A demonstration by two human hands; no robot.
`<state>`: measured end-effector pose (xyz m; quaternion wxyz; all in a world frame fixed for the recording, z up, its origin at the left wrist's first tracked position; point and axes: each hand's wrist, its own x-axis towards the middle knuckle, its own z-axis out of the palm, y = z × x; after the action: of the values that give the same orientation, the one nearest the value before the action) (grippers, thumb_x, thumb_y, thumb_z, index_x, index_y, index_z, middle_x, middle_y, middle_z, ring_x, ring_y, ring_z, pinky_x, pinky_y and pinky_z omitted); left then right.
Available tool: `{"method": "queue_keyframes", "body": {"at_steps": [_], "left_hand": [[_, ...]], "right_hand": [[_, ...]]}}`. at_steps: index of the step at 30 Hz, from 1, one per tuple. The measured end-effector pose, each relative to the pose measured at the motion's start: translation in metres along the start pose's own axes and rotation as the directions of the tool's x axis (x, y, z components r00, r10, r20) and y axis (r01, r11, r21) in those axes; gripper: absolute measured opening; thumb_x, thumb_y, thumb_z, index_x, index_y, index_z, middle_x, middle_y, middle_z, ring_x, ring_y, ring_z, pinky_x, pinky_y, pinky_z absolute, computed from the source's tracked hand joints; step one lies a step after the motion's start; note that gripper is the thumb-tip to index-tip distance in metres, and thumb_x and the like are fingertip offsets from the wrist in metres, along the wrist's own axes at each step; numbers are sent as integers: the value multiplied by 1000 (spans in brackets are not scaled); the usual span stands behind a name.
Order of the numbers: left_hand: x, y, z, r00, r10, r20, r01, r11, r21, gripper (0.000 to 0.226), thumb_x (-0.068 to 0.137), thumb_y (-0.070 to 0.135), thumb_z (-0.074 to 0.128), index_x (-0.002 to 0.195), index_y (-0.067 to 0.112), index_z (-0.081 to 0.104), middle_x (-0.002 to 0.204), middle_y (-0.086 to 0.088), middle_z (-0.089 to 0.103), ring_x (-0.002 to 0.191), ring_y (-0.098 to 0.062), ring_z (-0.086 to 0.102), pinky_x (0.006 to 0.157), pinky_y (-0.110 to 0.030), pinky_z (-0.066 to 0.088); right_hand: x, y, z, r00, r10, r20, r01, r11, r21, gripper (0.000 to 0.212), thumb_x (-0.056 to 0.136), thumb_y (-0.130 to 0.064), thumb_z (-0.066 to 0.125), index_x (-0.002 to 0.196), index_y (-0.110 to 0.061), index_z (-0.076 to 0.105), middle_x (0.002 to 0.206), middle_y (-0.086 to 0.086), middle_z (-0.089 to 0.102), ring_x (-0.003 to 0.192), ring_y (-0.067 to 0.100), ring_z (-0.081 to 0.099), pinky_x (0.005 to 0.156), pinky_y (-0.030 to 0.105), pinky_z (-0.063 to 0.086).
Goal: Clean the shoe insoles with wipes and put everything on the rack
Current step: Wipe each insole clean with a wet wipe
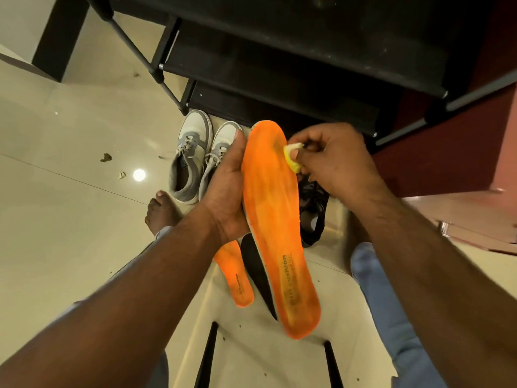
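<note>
left hand (223, 189) holds the orange insole (275, 219) face up so it's easy to scrub. right hand (333, 161) grip pinches a wadded wipe (292, 158) against the toe end.

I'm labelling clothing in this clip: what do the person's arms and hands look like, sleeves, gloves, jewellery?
Both forearms are bare: no sleeves reach them. The left hand and right hand wear no gloves, and no rings, watch or bracelet show.
</note>
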<state>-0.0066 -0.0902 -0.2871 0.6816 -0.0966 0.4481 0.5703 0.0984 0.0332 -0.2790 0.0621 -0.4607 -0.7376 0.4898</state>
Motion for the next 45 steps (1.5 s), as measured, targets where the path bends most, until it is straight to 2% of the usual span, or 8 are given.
{"method": "queue_keyframes", "body": {"at_steps": [4,11,15,18,23,31,37,45], "left_hand": [[0,-2,5,994,110,-30,-111,992,-56,61,99,56,31,113,11,69,106,-16,72,95,-29,70,83,-45,58],[1,0,8,981,147,-125,-163,979,-125,72,95,56,27,73,13,81,86,-13,75,73,-25,74,63,-40,62],[2,2,5,991,108,-80,-117,985,-124,90,89,79,15,110,16,76,112,-15,71,104,-31,68,91,-50,53],[4,-3,5,989,127,-74,-134,986,-101,88,88,79,16,141,19,52,130,-16,64,120,-33,61,97,-53,51],[2,1,7,987,148,-60,-155,978,-137,85,89,78,14,143,22,48,132,-15,63,118,-32,63,96,-50,52],[5,-7,7,989,130,-68,-136,985,-104,84,88,79,16,137,22,54,131,-16,64,122,-34,61,103,-54,46],[4,4,3,981,166,-103,-180,972,-152,93,86,82,12,146,20,45,142,-12,56,125,-31,58,97,-47,51],[3,-2,6,989,139,-46,-142,987,-76,87,89,78,14,145,20,47,136,-14,60,121,-31,62,95,-46,54]], "right_hand": [[-2,2,11,997,25,-78,-25,1000,1,15,86,-16,67,98,-25,72,89,-8,68,82,9,66,77,35,58],[-10,-5,17,994,-87,-66,92,992,85,24,89,-8,62,108,-19,71,102,-7,68,89,8,65,81,34,56],[-9,-6,21,998,-19,55,6,972,234,22,88,-10,64,103,-24,72,96,-9,71,74,5,66,69,26,55],[-10,-5,24,999,-44,10,43,994,100,21,89,-16,64,107,-24,71,103,-10,66,93,6,63,84,33,55],[-19,-15,32,981,-194,8,193,971,-139,28,89,-16,63,117,-15,67,114,-4,55,104,8,54,87,13,44],[-23,-11,31,947,-305,98,314,826,-469,28,97,-23,48,117,-10,65,111,8,56,100,21,56,87,38,52],[-29,-20,35,869,-467,161,478,878,-30,19,83,-11,65,99,-11,75,92,1,69,89,10,62,85,23,51],[-22,-17,28,930,-359,75,367,912,-183,18,86,-10,65,102,-11,74,98,4,68,95,18,62,88,37,51]]}}
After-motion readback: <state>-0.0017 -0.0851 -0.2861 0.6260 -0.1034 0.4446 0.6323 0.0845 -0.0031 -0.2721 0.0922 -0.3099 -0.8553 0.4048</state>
